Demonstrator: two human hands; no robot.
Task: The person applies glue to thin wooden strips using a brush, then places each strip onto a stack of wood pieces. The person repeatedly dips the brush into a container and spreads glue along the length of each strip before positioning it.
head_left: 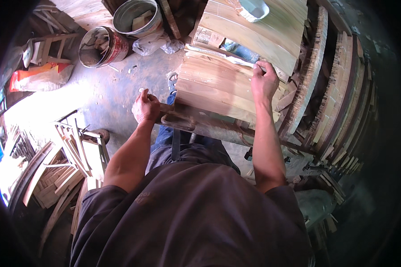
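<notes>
Harsh daylight glare at left, dim right side, dark bent fisheye rim.

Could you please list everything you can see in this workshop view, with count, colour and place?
Wooden slat panel: one, pale tan, centre, under both hands.
Second slat panel: one, pale tan, top centre.
White bowl-like container: one, on the second panel.
Metal clamp bar: one, dark rusty, at the panel's near edge.
Buckets: two, grey and red-banded, top left, holding scraps.
Orange and white sack: one, far left on the floor.
Wood offcuts: many, pale, lower left.
Stacked curved wood: several rows, brown, right.
Left hand: on the clamp bar's end.
Right hand: fingers gripping the panel's far edge.
</notes>
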